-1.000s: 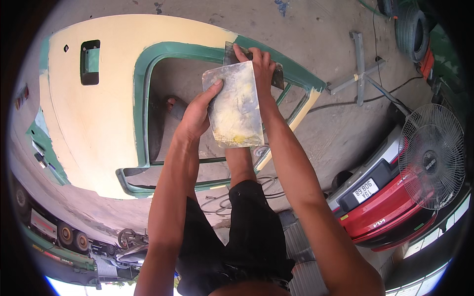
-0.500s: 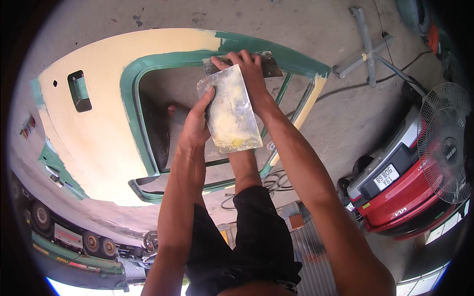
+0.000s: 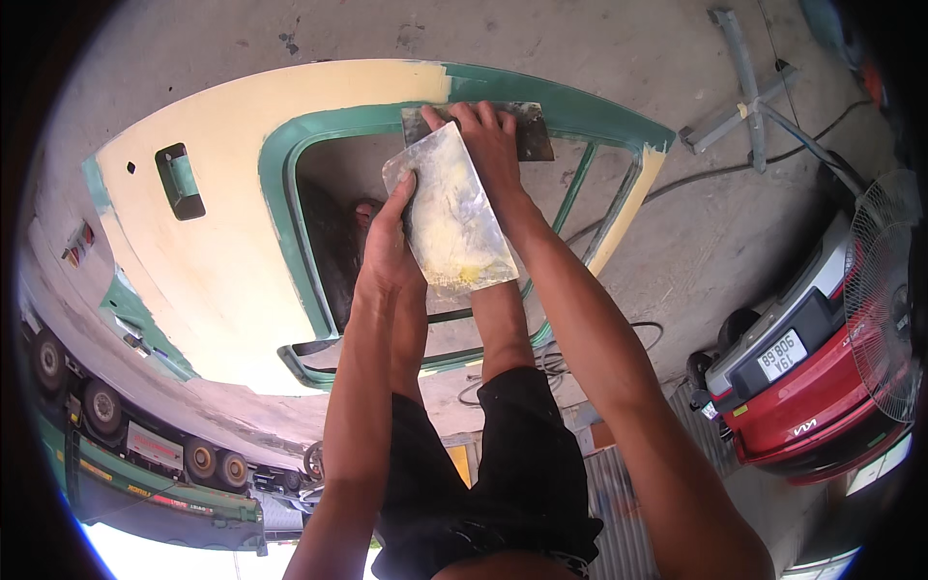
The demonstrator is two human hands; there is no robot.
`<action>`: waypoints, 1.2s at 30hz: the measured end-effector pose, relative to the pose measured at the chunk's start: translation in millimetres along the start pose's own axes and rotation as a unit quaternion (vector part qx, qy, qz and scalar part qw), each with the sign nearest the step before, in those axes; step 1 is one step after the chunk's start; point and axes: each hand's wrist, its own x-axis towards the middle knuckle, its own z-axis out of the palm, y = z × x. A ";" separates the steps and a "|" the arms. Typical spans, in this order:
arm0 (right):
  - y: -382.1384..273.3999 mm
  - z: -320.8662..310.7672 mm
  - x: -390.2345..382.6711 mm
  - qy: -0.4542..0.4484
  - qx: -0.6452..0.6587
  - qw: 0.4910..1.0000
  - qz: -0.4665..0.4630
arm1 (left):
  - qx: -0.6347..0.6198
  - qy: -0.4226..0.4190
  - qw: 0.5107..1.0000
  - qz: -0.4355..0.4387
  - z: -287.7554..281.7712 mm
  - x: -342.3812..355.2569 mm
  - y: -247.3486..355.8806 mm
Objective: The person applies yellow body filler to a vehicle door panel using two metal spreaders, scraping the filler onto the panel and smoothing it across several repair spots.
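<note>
A vehicle door [image 3: 222, 290] lies below me, cream over most of its face, with a green frame round its window opening. My left hand [image 3: 389, 249] is closed on a thin rectangular putty board [image 3: 454, 208], its thumb on top; the board is pale and smeared with cream and yellow. Beyond it, my right hand [image 3: 488, 140] has its fingers pressed over a dark, wide, flat spreader blade [image 3: 535, 133]. That blade overlaps the green upper edge of the frame; whether it touches is unclear. Part of the blade is hidden behind the hand and board.
To the right are a grey metal stand [image 3: 749, 97], a fan [image 3: 884, 300] and a red car [image 3: 822, 416]. A dark cable [image 3: 696, 182] runs over the concrete floor. Green truck parts with wheels [image 3: 103, 406] show at lower left. My feet and legs are around the door's opening.
The view has shifted, so the door and surroundings sit farther right in the picture. Relative to the door, both hands, with board and blade, have moved slightly left. Both grips look the same.
</note>
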 end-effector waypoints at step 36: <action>-14.6 10.5 48.6 0.102 -0.055 0.993 0.025 | 0.031 -0.029 0.998 0.040 1.9 6.5 35.1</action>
